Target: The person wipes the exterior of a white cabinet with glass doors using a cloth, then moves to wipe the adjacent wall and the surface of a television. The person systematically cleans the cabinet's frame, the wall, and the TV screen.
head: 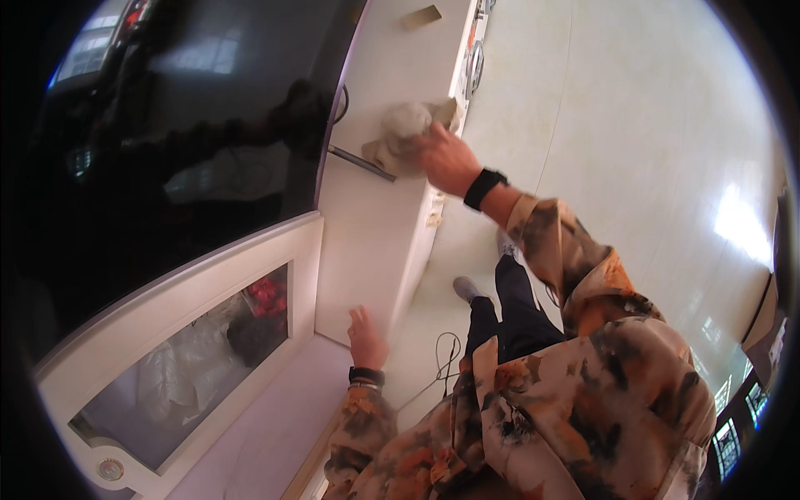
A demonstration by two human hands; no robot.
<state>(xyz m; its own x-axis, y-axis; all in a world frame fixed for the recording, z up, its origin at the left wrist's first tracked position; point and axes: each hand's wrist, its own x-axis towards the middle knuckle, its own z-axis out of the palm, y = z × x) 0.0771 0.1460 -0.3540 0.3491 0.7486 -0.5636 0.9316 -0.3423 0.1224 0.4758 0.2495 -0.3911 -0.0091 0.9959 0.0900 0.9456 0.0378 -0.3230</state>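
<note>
My right hand grips a crumpled beige cloth, blurred, pressed against the white top of a long low cabinet. The cloth lies beside a thin dark grey bar, perhaps a foot of the large black television standing on the left. Nearer my body, my left hand rests at the near end of the white top, its fingers a little apart and nothing in them.
A dark cable loops out by the screen. A white-framed glass panel has plastic bags behind it. Farther along the white top sits a small tan block. A thin cord trails over the pale floor near my feet.
</note>
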